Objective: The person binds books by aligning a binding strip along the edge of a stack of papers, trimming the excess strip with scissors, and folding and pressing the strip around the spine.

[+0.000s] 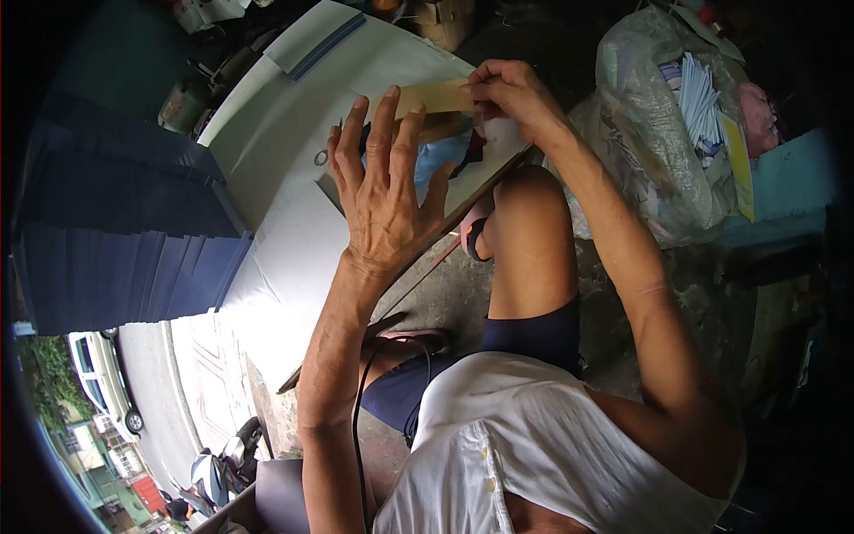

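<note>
My left hand [382, 178] is held with its fingers spread over the work on the white-covered table [294, 178]. Between my thumb and fingertips of the right hand [511, 98] is the right end of a tan, flat strip [434, 96]. The strip runs leftward to near my left fingertips; whether they touch it I cannot tell. Below it lies a light-blue piece [440, 158], partly covered by my left hand, with darker material around it. A small ring-shaped metal item [321, 157] rests just left of my left hand.
Dark blue flat pieces [133, 267] are stacked at the left. A white sheet with a blue band [325, 44] lies at the table's far end. On the right stands a clear plastic bag [654, 169] stuffed with papers. My knee [534, 231] is by the table edge.
</note>
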The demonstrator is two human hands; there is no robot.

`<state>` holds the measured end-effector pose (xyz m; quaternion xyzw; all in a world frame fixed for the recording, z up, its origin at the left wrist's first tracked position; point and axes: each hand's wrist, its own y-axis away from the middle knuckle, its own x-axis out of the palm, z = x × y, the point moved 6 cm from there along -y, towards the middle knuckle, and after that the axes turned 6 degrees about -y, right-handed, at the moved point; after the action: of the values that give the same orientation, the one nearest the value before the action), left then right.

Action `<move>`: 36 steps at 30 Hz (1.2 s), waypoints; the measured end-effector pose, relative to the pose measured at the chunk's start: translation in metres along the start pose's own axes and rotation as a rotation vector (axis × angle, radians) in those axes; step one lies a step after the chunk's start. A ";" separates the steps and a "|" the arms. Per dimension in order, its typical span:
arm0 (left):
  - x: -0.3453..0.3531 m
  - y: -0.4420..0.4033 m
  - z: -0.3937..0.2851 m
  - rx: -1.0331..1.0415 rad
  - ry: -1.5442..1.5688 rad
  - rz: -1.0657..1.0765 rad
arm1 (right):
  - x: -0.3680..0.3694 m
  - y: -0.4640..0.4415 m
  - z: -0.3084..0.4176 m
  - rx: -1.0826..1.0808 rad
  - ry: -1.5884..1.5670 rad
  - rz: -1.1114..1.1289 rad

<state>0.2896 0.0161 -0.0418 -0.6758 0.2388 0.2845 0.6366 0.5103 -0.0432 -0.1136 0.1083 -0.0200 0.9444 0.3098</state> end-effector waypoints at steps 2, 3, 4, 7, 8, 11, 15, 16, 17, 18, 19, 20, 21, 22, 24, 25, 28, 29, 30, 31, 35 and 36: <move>0.004 0.000 0.003 -0.062 -0.034 0.084 | -0.001 0.001 0.006 -0.029 0.193 -0.057; 0.005 -0.001 0.001 -0.062 -0.035 0.083 | -0.001 0.003 0.006 -0.030 0.193 -0.056; 0.011 -0.001 -0.002 -0.051 -0.029 0.162 | -0.001 0.005 0.005 -0.019 0.162 -0.063; 0.032 -0.001 -0.007 -0.033 -0.028 0.299 | -0.003 0.003 -0.004 -0.047 0.137 -0.054; 0.039 -0.002 -0.010 -0.014 -0.011 0.316 | -0.004 0.002 -0.005 -0.086 0.141 -0.045; 0.055 -0.005 -0.012 0.008 -0.015 0.334 | 0.000 0.008 -0.004 -0.034 0.060 -0.012; 0.061 -0.007 -0.013 0.004 -0.046 0.383 | 0.003 0.015 -0.002 -0.044 0.124 -0.016; 0.062 -0.006 -0.012 0.008 -0.057 0.407 | 0.003 0.016 -0.003 -0.063 0.103 -0.026; 0.062 -0.007 -0.012 0.008 -0.058 0.408 | 0.004 0.016 -0.004 -0.085 0.081 -0.035; 0.062 -0.007 -0.011 0.005 -0.055 0.428 | 0.005 0.017 -0.005 -0.085 0.080 -0.035; 0.063 -0.007 -0.011 0.003 -0.052 0.448 | 0.006 0.018 -0.004 -0.128 0.093 -0.024; 0.063 -0.006 -0.010 0.003 -0.050 0.450 | 0.007 0.021 -0.002 -0.169 0.107 -0.014; 0.062 -0.007 -0.010 0.008 -0.040 0.423 | 0.009 0.022 -0.001 -0.168 0.107 -0.016; 0.061 -0.008 -0.009 0.012 -0.031 0.396 | 0.010 0.022 0.001 -0.167 0.102 -0.067; 0.060 -0.008 -0.008 0.000 -0.035 0.386 | 0.009 0.022 0.004 -0.169 0.098 -0.118; 0.059 -0.007 -0.008 -0.016 -0.040 0.379 | 0.008 0.021 0.004 -0.167 0.078 -0.119; 0.058 -0.007 -0.008 -0.022 -0.040 0.386 | 0.006 0.021 0.002 -0.168 0.077 -0.123; 0.058 -0.007 -0.008 -0.024 -0.039 0.387 | 0.006 0.021 0.002 -0.177 0.097 -0.125; 0.059 -0.006 -0.008 -0.031 -0.048 0.404 | 0.006 0.022 0.003 -0.174 0.097 -0.123; 0.060 -0.006 -0.008 -0.036 -0.057 0.421 | 0.007 0.024 0.003 -0.152 0.108 -0.118; 0.058 -0.006 -0.006 -0.053 -0.064 0.423 | 0.000 0.026 -0.001 -0.182 0.175 -0.146; 0.059 -0.006 -0.004 -0.079 -0.061 0.443 | -0.002 0.028 -0.002 -0.180 0.177 -0.146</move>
<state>0.3365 0.0150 -0.0776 -0.6225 0.3506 0.4467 0.5385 0.4953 -0.0669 -0.1148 -0.0022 -0.0692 0.9196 0.3866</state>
